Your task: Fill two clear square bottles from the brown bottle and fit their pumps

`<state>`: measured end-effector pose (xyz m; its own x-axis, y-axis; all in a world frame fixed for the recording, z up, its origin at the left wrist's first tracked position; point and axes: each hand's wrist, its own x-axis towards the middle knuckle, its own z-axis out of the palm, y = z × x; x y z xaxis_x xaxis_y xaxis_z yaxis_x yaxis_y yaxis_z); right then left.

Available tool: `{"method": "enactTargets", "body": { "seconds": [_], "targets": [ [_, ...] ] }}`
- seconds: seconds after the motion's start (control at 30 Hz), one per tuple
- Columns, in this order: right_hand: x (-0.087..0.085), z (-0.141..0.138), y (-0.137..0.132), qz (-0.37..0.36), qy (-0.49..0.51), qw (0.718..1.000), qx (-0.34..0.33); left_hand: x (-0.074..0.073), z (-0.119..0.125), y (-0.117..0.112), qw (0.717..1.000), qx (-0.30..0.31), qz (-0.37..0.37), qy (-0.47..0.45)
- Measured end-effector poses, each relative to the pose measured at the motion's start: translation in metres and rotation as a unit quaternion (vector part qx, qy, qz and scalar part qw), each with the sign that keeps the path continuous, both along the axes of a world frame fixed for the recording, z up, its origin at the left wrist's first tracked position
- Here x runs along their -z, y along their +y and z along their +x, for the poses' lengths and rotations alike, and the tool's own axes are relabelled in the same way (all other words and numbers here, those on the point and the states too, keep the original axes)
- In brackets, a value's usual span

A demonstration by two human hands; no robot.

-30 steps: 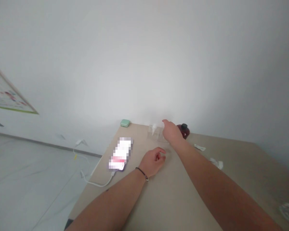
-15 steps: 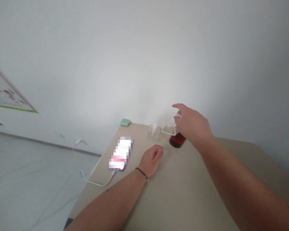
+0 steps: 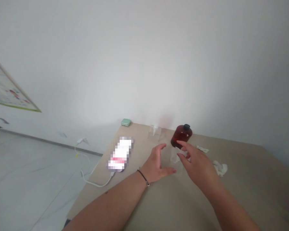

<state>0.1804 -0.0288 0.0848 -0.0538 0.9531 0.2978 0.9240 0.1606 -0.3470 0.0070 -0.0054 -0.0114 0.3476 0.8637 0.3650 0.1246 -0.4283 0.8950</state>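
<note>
My left hand (image 3: 156, 165) is open over the table, thumb and fingers spread apart, its gap facing the container on the right. A clear container (image 3: 176, 165) with something whitish at its top stands just in front of a dark red bottle (image 3: 181, 134). The fingers of my right hand (image 3: 195, 160) are closed at the container's upper part. The container is see-through and faint, so its exact kind cannot be made out. The dark red bottle stands upright with a black cap, behind my right fingertips. Another clear box-shaped container (image 3: 154, 134) with a white piece in it stands near the wall.
A lit phone (image 3: 121, 154) lies left of my left hand, with a white cable (image 3: 98, 184) running off the table edge. A small green case (image 3: 126, 122) sits at the back left corner. Crumpled white tissues (image 3: 220, 168) lie to the right. The wall rises behind the table.
My right hand has come down and nearer with the clear container, uncovering the bottle and the tissues. My left hand has spread its fingers from a loosely curled shape.
</note>
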Motion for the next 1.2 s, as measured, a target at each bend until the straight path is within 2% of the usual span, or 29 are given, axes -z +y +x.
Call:
{"method": "enactTargets", "body": {
  "seconds": [0.13, 0.27, 0.37, 0.5, 0.6, 0.77, 0.87, 1.03, 1.2],
  "targets": [
    [0.019, -0.006, -0.003, 0.009, 0.065, 0.997, -0.035, -0.003, 0.003, 0.000, 1.000, 0.007, -0.007, 0.006],
    [0.040, -0.006, -0.002, 0.047, 0.148, 0.987, -0.037, -0.005, 0.004, 0.000, 0.999, 0.028, -0.041, 0.005],
    [0.060, -0.004, 0.001, 0.051, 0.250, 0.967, -0.020, -0.008, 0.004, 0.000, 0.999, 0.025, -0.049, 0.000],
    [0.078, -0.003, 0.006, -0.005, 0.382, 0.924, -0.020, -0.011, 0.004, -0.001, 0.998, 0.017, -0.055, -0.005],
    [0.082, -0.006, 0.009, -0.013, 0.425, 0.904, -0.044, -0.011, 0.005, -0.002, 0.999, 0.011, -0.046, -0.002],
    [0.085, -0.011, 0.012, 0.006, 0.438, 0.898, -0.046, -0.010, 0.006, -0.002, 0.999, 0.019, 0.019, 0.028],
    [0.088, -0.012, 0.013, 0.006, 0.451, 0.891, -0.046, -0.012, 0.007, -0.001, 0.995, 0.032, 0.075, 0.060],
    [0.087, -0.009, 0.013, 0.020, 0.464, 0.881, -0.088, -0.018, 0.010, 0.002, 0.975, 0.074, 0.175, 0.114],
    [0.086, -0.007, 0.012, 0.013, 0.467, 0.880, -0.091, -0.018, 0.011, 0.001, 0.971, 0.066, 0.189, 0.130]
  ]
}}
